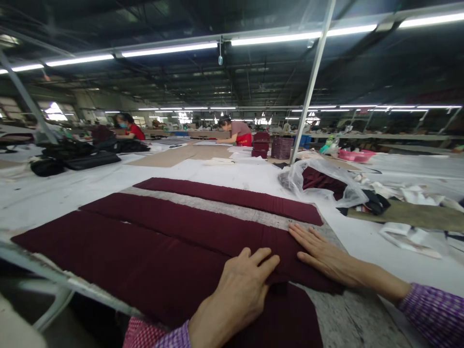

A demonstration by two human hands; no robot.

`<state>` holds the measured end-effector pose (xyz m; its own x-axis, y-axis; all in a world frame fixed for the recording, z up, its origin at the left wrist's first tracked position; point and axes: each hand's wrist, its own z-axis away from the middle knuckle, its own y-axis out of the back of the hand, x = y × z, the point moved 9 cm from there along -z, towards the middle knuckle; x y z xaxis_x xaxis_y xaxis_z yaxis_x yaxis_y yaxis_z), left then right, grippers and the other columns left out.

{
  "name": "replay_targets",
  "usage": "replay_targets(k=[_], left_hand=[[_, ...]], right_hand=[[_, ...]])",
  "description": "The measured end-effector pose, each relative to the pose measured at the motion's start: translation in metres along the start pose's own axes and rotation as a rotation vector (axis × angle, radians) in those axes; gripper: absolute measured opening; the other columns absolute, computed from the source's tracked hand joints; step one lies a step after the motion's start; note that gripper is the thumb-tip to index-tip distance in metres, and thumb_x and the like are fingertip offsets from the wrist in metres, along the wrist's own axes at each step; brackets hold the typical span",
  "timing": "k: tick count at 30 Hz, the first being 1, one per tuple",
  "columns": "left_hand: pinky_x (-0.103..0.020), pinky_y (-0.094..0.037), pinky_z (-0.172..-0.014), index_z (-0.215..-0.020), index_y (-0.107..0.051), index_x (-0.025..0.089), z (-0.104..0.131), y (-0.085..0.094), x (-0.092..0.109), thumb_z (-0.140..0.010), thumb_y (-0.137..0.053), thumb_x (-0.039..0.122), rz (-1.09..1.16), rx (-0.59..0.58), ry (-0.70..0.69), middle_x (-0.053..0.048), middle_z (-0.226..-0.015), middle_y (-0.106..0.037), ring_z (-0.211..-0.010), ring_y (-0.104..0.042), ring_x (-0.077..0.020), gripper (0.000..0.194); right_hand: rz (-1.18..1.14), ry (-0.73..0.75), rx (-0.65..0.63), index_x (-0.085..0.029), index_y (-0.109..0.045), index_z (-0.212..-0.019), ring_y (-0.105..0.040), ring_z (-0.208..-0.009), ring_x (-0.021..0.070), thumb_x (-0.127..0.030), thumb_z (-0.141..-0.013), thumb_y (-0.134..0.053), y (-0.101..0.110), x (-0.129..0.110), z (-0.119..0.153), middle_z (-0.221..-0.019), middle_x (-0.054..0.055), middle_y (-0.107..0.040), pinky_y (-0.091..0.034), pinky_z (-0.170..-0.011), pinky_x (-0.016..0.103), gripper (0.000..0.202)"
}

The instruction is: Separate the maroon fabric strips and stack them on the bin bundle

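I see the right hand [324, 252] flat, the left hand [243, 282] apart, on long burgundy fabric panels [163, 218], one cropped bottom-centre. Whether the left pinches, I can't tell.

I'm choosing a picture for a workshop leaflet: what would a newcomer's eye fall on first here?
Probably the long dark red cloth pieces, spread across the foreground. Next come the two bare hands on that cloth: the left hand near the bottom centre, the right hand laid flat farther right. Beyond them, toward the right, a bright pink basin stands out against the pale surroundings.
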<state>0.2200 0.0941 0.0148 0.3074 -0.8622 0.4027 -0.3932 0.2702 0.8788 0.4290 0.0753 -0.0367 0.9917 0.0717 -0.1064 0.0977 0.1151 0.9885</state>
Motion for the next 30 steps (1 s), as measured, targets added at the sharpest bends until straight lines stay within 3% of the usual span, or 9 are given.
replay_targets(k=[3,6,9,12,15,17,20,25,30], left_hand=[[-0.046,-0.049,-0.108,-0.134,-0.067,0.02,0.019,0.039,-0.018,-0.1,-0.045,0.023,0.259,0.249,0.166,-0.008,-0.139,-0.067,-0.121,-0.064,-0.0298,0.041],[-0.036,-0.056,-0.089,-0.113,-0.075,0.016,0.067,0.068,-0.053,-0.097,-0.057,0.041,0.694,0.574,0.504,-0.01,-0.104,-0.079,-0.1,-0.072,-0.028,0.034],[-0.032,-0.059,-0.082,-0.111,-0.074,0.019,0.117,0.058,-0.069,-0.08,-0.081,0.038,1.205,0.808,0.772,-0.008,-0.094,-0.08,-0.094,-0.075,-0.0272,0.037],[-0.034,-0.061,-0.088,-0.114,-0.073,0.019,0.14,0.036,-0.061,-0.075,-0.085,0.025,1.49,0.928,0.91,-0.008,-0.095,-0.08,-0.095,-0.077,-0.0259,0.04],[-0.038,-0.06,-0.095,-0.099,-0.075,0.014,0.133,0.012,-0.044,-0.074,-0.084,0.02,1.575,0.937,0.918,-0.01,-0.088,-0.08,-0.097,-0.077,-0.0279,0.027],[-0.041,-0.059,-0.099,-0.089,-0.076,0.012,0.121,-0.007,-0.034,-0.072,-0.087,0.021,1.624,0.886,0.899,-0.011,-0.08,-0.079,-0.098,-0.076,-0.0306,0.022],[-0.045,-0.055,-0.105,-0.087,-0.077,0.012,0.107,-0.035,-0.025,-0.067,-0.091,0.025,1.694,0.822,0.845,-0.013,-0.084,-0.079,-0.104,-0.075,-0.0339,0.028],[-0.046,-0.051,-0.11,-0.09,-0.078,0.014,0.103,-0.055,-0.012,-0.064,-0.093,0.038,1.784,0.817,0.757,-0.013,-0.095,-0.08,-0.111,-0.072,-0.0346,0.039],[-0.049,-0.05,-0.111,-0.097,-0.079,0.01,0.099,-0.05,0.011,-0.063,-0.094,0.042,1.858,0.744,0.642,-0.016,-0.092,-0.08,-0.112,-0.071,-0.0367,0.049]], right_hand=[[-0.029,-0.003,-0.056,0.0,-0.01,-0.162,0.002,-0.156,0.0295,-0.071,-0.101,-0.009,0.001,-0.002,0.0,-0.169,0.015,-0.002,0.004,-0.125,0.059,0.093],[-0.174,-0.015,-0.068,-0.001,-0.01,-0.163,0.0,-0.156,0.0302,-0.075,-0.098,-0.013,0.008,0.003,-0.001,-0.169,0.014,-0.003,0.002,-0.126,0.058,0.098],[-0.33,-0.041,0.155,-0.005,-0.029,-0.161,-0.013,-0.155,0.0357,-0.085,-0.092,-0.025,0.039,0.009,0.001,-0.168,0.017,-0.017,-0.008,-0.126,0.059,0.106],[-0.488,-0.009,0.403,-0.013,-0.06,-0.141,-0.049,-0.138,0.0393,-0.083,-0.09,-0.043,0.076,-0.006,0.017,-0.148,0.019,-0.055,-0.035,-0.12,0.058,0.088],[-0.638,0.057,0.464,-0.021,-0.074,-0.112,-0.067,-0.114,0.0345,-0.074,-0.09,-0.057,0.095,-0.044,0.036,-0.119,0.013,-0.072,-0.054,-0.104,0.051,0.06],[-0.684,0.125,0.46,-0.027,-0.074,-0.117,-0.068,-0.111,0.0326,-0.069,-0.088,-0.066,0.098,-0.073,0.048,-0.123,0.01,-0.072,-0.056,-0.1,0.048,0.053],[-0.788,0.178,0.372,-0.03,-0.066,-0.134,-0.07,-0.105,0.0307,-0.069,-0.085,-0.07,0.088,-0.102,0.057,-0.125,0.011,-0.071,-0.062,-0.087,0.043,0.063],[-0.964,0.091,0.336,-0.029,-0.066,-0.132,-0.064,-0.069,0.021,-0.071,-0.078,-0.075,0.07,-0.106,0.063,-0.091,0.006,-0.072,-0.057,-0.056,0.03,0.069],[-0.91,0.103,0.349,-0.028,-0.076,-0.108,-0.058,-0.066,0.0191,-0.063,-0.072,-0.083,0.072,-0.106,0.066,-0.075,0.002,-0.064,-0.052,-0.056,0.027,0.05]])
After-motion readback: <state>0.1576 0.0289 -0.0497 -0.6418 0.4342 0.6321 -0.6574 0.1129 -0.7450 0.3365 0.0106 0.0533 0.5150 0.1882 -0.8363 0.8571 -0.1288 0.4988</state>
